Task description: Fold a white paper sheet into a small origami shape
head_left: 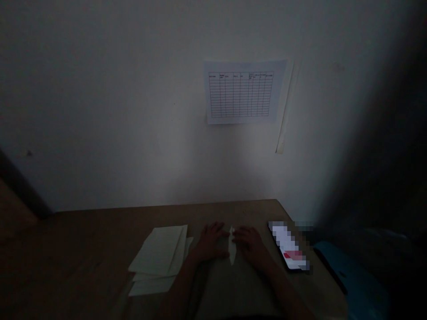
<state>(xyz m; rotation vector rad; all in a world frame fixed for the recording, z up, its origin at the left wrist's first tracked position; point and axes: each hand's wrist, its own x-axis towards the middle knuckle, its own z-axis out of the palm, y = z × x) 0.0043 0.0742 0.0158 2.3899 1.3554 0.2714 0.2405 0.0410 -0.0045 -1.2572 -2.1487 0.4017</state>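
A small, narrow folded piece of white paper (231, 246) lies on the brown table (100, 240) between my hands. My left hand (211, 242) rests flat beside its left edge, fingers spread and touching the paper. My right hand (248, 242) lies on the paper's right side, fingertips pressing near its top end. The scene is dim, so finer finger detail is hard to make out.
A stack of white paper sheets (160, 260) lies left of my hands. A phone (288, 246) with a lit screen sits to the right, near the table's edge. A blue object (350, 275) lies beyond that edge. A printed table sheet (243, 91) hangs on the wall.
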